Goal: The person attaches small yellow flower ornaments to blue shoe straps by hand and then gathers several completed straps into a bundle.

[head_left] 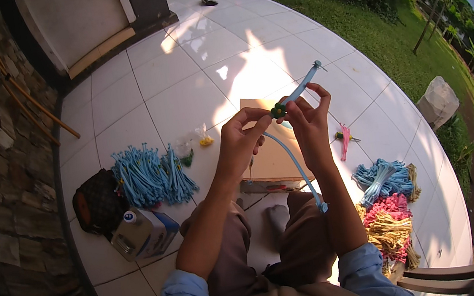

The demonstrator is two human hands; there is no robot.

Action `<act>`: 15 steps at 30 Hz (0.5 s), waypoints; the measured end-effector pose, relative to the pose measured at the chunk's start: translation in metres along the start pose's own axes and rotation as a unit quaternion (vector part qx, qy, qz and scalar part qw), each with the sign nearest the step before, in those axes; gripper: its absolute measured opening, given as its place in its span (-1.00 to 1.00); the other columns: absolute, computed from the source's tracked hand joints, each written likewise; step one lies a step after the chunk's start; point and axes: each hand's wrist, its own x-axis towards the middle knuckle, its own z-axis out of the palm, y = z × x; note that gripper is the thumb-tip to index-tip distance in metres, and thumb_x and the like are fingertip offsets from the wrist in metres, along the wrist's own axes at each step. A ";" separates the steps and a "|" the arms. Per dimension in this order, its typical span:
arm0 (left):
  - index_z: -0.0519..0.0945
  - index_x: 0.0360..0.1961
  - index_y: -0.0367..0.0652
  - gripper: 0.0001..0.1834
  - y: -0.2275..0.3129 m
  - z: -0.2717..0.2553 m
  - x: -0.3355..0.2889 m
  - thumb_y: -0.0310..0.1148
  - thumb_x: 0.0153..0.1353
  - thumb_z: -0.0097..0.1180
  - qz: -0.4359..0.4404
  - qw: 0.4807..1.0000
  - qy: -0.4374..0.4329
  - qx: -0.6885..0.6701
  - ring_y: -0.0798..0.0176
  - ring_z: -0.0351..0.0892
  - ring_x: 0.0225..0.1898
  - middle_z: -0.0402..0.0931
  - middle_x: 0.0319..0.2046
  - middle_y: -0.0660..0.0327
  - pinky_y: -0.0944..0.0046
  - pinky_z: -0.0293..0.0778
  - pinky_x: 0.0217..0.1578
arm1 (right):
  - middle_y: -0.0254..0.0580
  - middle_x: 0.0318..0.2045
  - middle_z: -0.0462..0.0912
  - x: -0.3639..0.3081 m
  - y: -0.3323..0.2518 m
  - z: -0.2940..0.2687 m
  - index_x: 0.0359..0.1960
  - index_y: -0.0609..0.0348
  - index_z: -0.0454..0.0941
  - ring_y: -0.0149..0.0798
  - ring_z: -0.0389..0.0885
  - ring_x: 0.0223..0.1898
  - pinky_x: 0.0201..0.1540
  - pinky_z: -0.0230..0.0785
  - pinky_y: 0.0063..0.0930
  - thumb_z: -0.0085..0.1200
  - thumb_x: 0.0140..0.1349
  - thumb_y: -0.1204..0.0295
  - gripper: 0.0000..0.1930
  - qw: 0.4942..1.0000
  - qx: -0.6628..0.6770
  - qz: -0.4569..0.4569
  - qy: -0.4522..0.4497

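Note:
Above a brown board (pixel 276 170), both hands are raised in front of me. A light blue cord (pixel 292 155) runs between them, one end sticking up past my right hand and the other hanging down to a knotted tip. On it sits a small dark green flower (pixel 278 110) with a yellow centre. My left hand (pixel 243 138) is closed, thumb and forefinger pinching at the flower's left edge. My right hand (pixel 308 123) grips the cord just right of the flower, its forefinger lifted and bent.
Left on the tiles lie many blue cords (pixel 142 178), a dark bag (pixel 97 202) and a jerrycan (pixel 144 235). Small yellow pieces (pixel 206 141) sit in clear plastic. At right are a pink cord (pixel 345 143), blue bundles (pixel 388 179) and gold bundles (pixel 389 233).

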 end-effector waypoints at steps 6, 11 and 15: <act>0.53 -0.34 -0.23 -0.82 -0.001 0.003 0.000 -0.35 0.08 0.14 -0.007 1.000 0.008 -0.001 0.59 0.26 -0.67 0.46 -0.47 0.32 0.62 0.12 -0.68 | -0.04 -0.36 0.57 -0.004 0.003 0.003 0.15 0.18 -0.24 -0.31 0.55 -0.32 -0.11 0.33 -0.48 0.12 0.06 0.53 -0.22 0.996 -0.062 -0.058 -0.012; 0.52 -0.36 -0.22 -0.84 0.001 0.006 0.000 -0.35 0.10 0.13 -0.004 1.000 -0.015 0.008 0.60 0.23 -0.69 0.42 -0.54 0.35 0.60 0.12 -0.70 | -0.11 -0.48 0.58 -0.002 0.005 0.001 0.17 0.15 -0.23 -0.35 0.57 -0.38 -0.17 0.32 -0.50 0.12 0.04 0.55 -0.21 0.981 -0.145 -0.132 0.006; 0.51 -0.37 -0.22 -0.84 0.002 0.007 0.001 -0.34 0.12 0.12 0.025 0.999 -0.033 -0.003 0.61 0.25 -0.69 0.38 -0.64 0.39 0.58 0.12 -0.72 | -0.17 -0.50 0.57 0.000 0.002 0.002 0.16 0.13 -0.16 -0.38 0.56 -0.41 -0.22 0.31 -0.49 0.10 0.05 0.54 -0.27 0.981 -0.124 -0.151 0.012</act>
